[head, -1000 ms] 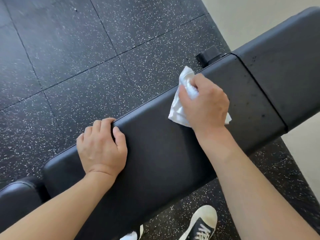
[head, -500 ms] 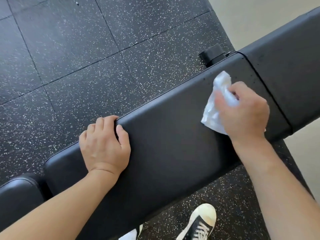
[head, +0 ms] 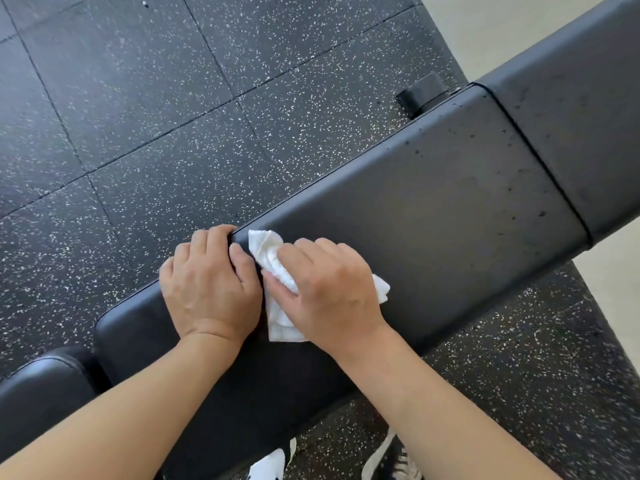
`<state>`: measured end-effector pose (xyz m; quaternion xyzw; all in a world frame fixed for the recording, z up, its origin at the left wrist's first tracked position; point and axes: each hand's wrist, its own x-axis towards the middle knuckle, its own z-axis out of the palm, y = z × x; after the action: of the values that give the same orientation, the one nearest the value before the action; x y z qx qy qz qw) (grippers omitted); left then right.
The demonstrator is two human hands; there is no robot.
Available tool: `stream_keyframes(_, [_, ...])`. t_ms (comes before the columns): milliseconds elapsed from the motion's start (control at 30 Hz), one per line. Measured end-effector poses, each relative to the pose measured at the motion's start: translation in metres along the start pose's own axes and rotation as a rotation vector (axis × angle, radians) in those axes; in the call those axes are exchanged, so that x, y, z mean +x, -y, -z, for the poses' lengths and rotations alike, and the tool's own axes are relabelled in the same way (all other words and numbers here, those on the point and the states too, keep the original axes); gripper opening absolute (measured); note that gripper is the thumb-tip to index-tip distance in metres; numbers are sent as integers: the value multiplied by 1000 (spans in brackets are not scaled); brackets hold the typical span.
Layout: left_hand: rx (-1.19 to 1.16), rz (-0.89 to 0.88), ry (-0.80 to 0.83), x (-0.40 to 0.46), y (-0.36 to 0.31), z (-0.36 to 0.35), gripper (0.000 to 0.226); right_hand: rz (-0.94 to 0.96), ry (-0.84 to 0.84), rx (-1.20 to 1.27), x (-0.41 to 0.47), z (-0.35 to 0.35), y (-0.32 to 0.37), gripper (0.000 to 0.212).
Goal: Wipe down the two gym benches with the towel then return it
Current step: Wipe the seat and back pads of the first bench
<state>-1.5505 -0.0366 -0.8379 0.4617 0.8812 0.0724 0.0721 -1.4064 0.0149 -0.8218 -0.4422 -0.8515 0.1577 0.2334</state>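
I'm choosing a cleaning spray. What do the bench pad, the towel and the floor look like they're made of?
Bench pad: smooth black vinyl or faux leather, going by its dull sheen and seams. Towel: white woven cotton or terry, ribbed and crumpled under the right hand. Floor: black rubber tiles, matte, white-flecked, with visible joints.

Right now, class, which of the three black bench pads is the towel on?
The long middle pad: the right hand presses the white towel on it; the end pads, lower left and upper right, are bare.
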Motion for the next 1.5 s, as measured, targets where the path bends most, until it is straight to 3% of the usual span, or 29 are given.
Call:
stream_keyframes(100, [-1, -4, -15, -1, 0, -1, 37, -56, -83, -199, 8, 22, -51, 22])
stream_keyframes(233, [2, -2, -22, -1, 1, -1, 38, -482, -199, -196, 10, 68, -143, 33])
stream_keyframes(300, [0, -2, -20, 0, 1, -1, 39, -549, -233, -196, 6, 71, -146, 32])
stream_keyframes(367, [-1, 2, -18, -1, 0, 0, 39, -491, -240, -229, 8, 60, -114, 28])
stream_keyframes(500, [0, 7, -5, -1, 0, 1, 41, -195, -144, -167, 10, 5, -12, 18])
stream_keyframes(567, [2, 10, -6, -1, 1, 1, 41, -148, -93, -70, 11, -14, 23, 22])
stream_keyframes(667, [3, 19, 7, 0, -2, 2, 43, -116, -31, 52, 11, -14, 26, 22])
stream_keyframes(800, [-4, 12, -3, -3, -1, 3, 41, -40, 5, -40, 16, 18, -22, 23])
stream_keyframes(933, [-8, 15, 2, -2, 0, 3, 41, -419, -116, -170, 46, 54, -108, 31])
stream_keyframes(1033, [-13, 13, 7, -2, 1, 3, 39, -576, -165, -193, 59, 52, -110, 28])
stream_keyframes(1133, [-26, 12, 16, -2, 0, 5, 38, -479, -112, -197, 63, 22, -52, 24])
stream_keyframes(1267, [-10, -15, 55, 0, 4, 5, 42, -87, -27, -188, 35, -12, 12, 20])
stream_keyframes(1367, [-10, -65, 69, -1, 6, 9, 46, 29, 70, -115, -17, 2, 7, 26])
stream_keyframes(1500, [10, -202, 106, -3, 14, 13, 54, 97, 138, -193, -69, 56, -46, 29])
